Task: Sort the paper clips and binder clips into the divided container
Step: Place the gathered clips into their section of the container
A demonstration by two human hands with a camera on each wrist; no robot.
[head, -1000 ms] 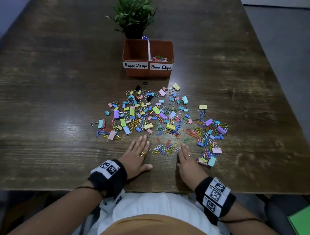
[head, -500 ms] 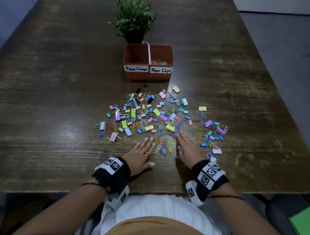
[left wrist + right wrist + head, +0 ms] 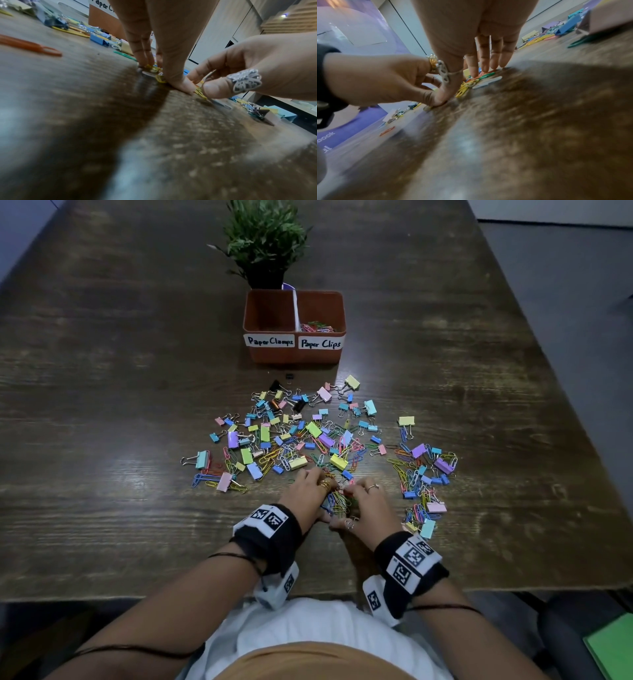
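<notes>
A small heap of coloured paper clips lies on the wooden table near its front edge. My left hand and right hand cup it from either side, fingers curled in and thumbs low. In the left wrist view my left hand has fingertips and thumb down on yellow clips. My right hand presses its fingertips on the clips. The brown divided container stands further back. Its "Paper Clips" side holds some clips; the "Paper Clamps" side looks empty.
A wide scatter of binder clips and paper clips lies between my hands and the container. A second cluster sits to the right. A potted plant stands behind the container. A green sheet lies off the table, lower right.
Both hands lay flat beside the small heap a second ago. They have moved inward and forward and curled round the paper clips, pushing them together.
</notes>
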